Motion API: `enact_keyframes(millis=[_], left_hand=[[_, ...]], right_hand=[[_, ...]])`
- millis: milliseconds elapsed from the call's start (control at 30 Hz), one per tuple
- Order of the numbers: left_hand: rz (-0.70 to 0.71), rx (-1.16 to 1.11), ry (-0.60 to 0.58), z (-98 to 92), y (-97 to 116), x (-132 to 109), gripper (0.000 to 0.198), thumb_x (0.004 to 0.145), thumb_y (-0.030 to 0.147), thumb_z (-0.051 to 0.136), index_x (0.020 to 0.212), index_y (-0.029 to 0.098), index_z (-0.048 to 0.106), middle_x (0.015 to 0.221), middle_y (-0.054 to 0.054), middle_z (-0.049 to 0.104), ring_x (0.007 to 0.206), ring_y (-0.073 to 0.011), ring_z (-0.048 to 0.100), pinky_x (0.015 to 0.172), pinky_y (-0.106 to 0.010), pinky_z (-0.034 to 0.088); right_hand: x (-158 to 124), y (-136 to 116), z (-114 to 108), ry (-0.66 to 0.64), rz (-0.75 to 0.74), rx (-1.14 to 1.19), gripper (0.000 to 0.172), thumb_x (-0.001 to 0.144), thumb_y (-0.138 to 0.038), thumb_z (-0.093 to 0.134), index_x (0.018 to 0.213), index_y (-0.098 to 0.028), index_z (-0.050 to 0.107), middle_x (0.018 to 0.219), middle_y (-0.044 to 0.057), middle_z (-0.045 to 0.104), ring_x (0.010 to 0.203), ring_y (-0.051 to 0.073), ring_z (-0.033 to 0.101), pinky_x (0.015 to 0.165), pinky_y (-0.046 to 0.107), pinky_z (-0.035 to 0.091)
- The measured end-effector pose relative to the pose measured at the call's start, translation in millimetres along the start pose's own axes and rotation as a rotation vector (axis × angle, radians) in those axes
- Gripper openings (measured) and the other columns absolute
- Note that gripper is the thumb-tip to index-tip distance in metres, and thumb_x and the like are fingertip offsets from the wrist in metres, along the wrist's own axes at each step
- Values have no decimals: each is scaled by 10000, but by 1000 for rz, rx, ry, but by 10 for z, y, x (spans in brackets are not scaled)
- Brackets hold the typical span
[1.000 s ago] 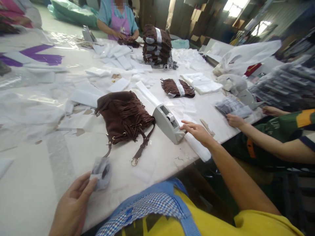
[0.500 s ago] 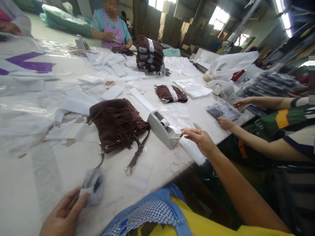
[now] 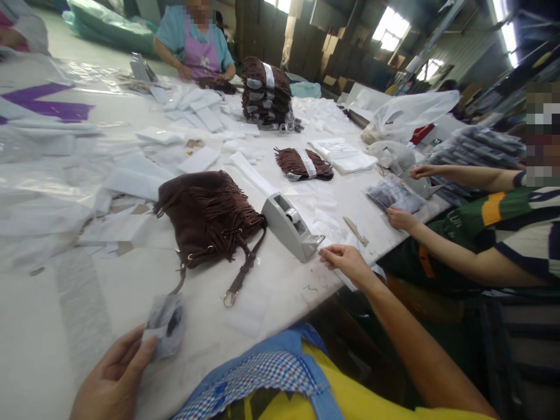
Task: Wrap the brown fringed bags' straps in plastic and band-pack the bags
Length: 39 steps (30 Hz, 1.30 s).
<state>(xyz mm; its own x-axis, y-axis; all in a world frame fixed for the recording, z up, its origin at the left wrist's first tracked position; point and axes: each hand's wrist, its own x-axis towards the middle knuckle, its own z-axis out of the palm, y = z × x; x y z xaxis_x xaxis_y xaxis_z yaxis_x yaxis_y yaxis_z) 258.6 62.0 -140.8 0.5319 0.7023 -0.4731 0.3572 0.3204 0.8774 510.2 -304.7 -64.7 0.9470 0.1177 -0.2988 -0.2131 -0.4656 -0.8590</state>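
Left hand (image 3: 114, 372) grips wrapped bundle (image 3: 163, 329), right hand (image 3: 349, 263) pinches

On my head feed, the left hand sits at eight o'clock, thumb and fingers clasping the filmy grey wrapped bundle. Toward nine o'clock the brown fringed bag (image 3: 203, 219) lies on the white table (image 3: 280, 297), a strap reaching to the bundle. Just off centre I see the grey tape dispenser (image 3: 287, 230), beside the bag. At four o'clock the right hand's fingertips meet near its cutter end; I can't tell whether they hold tape. At three o'clock, a co-worker's hand (image 3: 401, 219) is at a packet's edge (image 3: 394, 196).
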Motion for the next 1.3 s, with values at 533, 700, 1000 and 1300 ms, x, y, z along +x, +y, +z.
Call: enact_keyframes(millis=[533,700,1000,1300], left_hand=[[287,-23,-117,218,131,-274,371,782,411,736,1038,159,642,1034,-83,710,1009,-217,659,915,-329,511],[344,-32,-159,206,144,-274,328,804,392,719,1034,167,649,1008,-72,716,976,-211,671,896,-321,523],[433,94,-129,188,133,-281,285,823,376,699,1034,185,688,1036,-60,724,988,-217,668,896,-311,507],[462,201,-197,77,153,-205,294,786,385,727,1017,204,729,1030,-66,747,990,-237,676,938,-362,506]], right_hand=[[-773,-814,2206,-793,-625,127,227,891,-331,643,1023,-171,738,731,27,725,601,128,662,614,255,575],[-794,-763,2337,-767,-705,5,215,901,-283,619,1063,-208,739,817,28,749,622,134,671,645,265,572],[-805,-769,2345,-767,-661,-134,419,876,-251,630,1292,-209,603,709,-10,714,601,133,653,642,251,537],[-754,-735,2327,-837,-561,-214,534,888,-277,617,1408,-236,499,617,-44,683,539,123,630,606,238,518]])
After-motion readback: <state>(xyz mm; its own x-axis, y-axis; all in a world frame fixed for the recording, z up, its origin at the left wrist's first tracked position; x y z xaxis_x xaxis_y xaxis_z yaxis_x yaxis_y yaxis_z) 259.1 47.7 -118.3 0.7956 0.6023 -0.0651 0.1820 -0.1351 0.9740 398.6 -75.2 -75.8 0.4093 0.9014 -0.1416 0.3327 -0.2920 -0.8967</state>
